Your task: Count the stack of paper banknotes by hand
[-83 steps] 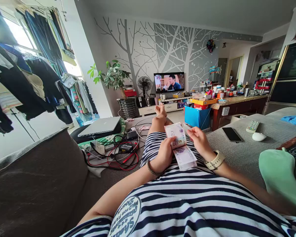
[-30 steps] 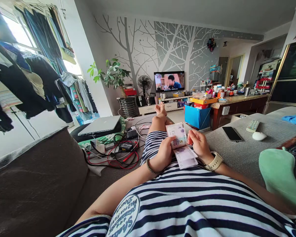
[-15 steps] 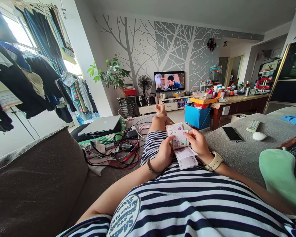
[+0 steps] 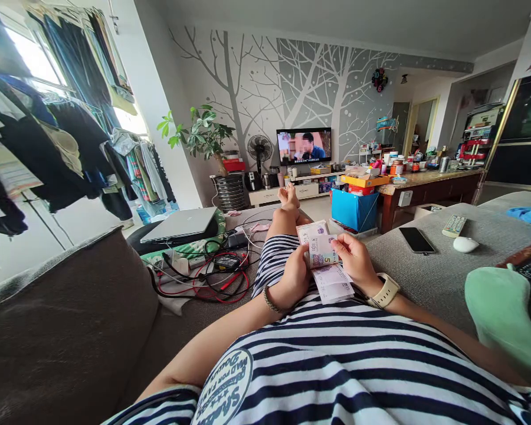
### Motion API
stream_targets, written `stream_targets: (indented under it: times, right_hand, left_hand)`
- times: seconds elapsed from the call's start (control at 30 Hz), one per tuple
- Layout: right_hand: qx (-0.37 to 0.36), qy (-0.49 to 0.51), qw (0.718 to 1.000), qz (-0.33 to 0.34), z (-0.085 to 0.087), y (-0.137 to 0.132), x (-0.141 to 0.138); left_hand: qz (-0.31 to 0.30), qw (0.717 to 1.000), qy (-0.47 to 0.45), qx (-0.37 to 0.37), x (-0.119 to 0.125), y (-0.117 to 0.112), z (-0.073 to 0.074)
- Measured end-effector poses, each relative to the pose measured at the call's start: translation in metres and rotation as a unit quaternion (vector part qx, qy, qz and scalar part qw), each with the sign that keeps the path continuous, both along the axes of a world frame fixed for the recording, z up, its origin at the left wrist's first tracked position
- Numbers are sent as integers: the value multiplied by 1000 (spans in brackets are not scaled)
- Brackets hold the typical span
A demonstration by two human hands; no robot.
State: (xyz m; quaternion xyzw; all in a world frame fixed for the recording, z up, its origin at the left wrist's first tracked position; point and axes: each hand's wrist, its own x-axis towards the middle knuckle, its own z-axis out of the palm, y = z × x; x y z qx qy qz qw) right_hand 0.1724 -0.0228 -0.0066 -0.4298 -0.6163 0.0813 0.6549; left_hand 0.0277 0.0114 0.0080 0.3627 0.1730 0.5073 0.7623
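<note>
Banknotes [image 4: 322,248] in a small bundle are held over my lap, the top one marked with a 5. My left hand [image 4: 295,274] grips the bundle from the left, thumb on top. On the other side, my right hand [image 4: 354,260] pinches the right edge of the top note between thumb and fingers. Below them, loose-looking notes [image 4: 334,289] fan downward over the striped shirt [image 4: 318,342]; what holds their upper ends is hidden. A pale watch [image 4: 387,290] sits on my right wrist and a braided bracelet [image 4: 271,300] on my left.
On the sofa to the left lie tangled cables [image 4: 223,271] and a laptop [image 4: 180,225]. To the right are a phone [image 4: 416,240], a remote control [image 4: 454,225], a white mouse [image 4: 465,244] and a green cushion [image 4: 495,307]. A blue box [image 4: 353,209] stands beyond my legs.
The notes in my hands have shifted slightly, and the lower fanned ones lie closer together. My right hand stays at the top note's edge. The television picture differs a little.
</note>
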Motion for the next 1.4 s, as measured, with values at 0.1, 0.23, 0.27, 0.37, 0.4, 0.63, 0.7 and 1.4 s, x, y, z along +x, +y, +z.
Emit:
stream_targets:
  times: [0.1,0.23,0.27,0.37,0.4,0.63,0.7,1.4]
  right_hand:
    - [-1,3,1000,3,1,0,1]
    - [4,3,1000,-4,3,-2,2]
    - [4,2,1000,-5,4,-2,2]
    - [0,-1,1000,-8,4,-2,3]
    - [0,-3,1000,-9,4,-2,4]
    - [28,13,999,-16,6,-5,5]
    - [21,30,999,-8,7,-4,5]
    - [17,17,1000,-4,10,-3,12]
  left_hand:
    - [-2,1000,5,-16,1,-2,3]
    - [-8,1000,1,-13,2,-4,4]
    - [-10,1000,1,-11,2,-4,5]
    - [-11,1000,5,-8,2,-4,5]
    - [-9,1000,6,-8,3,-4,5]
    - [10,1000,16,10,7,1,0]
    - [23,999,23,23,7,2,-2]
    - [-6,1000,8,11,14,0,7]
